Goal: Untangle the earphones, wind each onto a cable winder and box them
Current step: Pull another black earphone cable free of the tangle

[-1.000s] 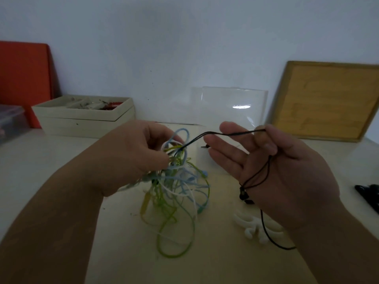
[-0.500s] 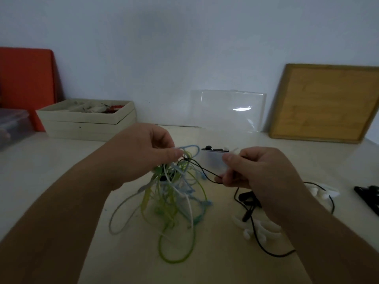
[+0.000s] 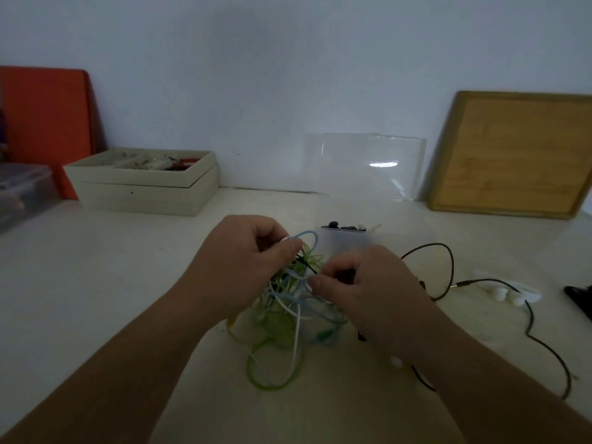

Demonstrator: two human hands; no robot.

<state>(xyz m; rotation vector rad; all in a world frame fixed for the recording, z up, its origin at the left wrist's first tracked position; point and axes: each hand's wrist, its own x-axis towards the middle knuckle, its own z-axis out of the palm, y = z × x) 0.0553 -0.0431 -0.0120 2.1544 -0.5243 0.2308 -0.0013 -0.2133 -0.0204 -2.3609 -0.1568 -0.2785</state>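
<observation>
A tangle of green, light blue and white earphone cables (image 3: 282,318) hangs from my left hand (image 3: 243,267), which grips its top just above the table. My right hand (image 3: 362,290) is close beside it and pinches the black earphone cable (image 3: 448,267) where it leaves the tangle. The rest of the black cable loops out to the right over the table and trails toward the front edge. A white cable winder (image 3: 509,291) lies to the right under that cable. The clear plastic box (image 3: 347,238) stands open just behind my hands, with dark items inside.
A beige wooden tray box (image 3: 144,184) sits at the back left beside an orange board (image 3: 45,123) and a clear container (image 3: 22,193). A wooden board (image 3: 515,155) leans on the wall at the back right. A black object (image 3: 579,298) lies at the right edge.
My right hand has closed from an open palm and moved left to the tangle, pinching the black cable. The tangle has sunk lower toward the table and the black cable now loops out to the right.
</observation>
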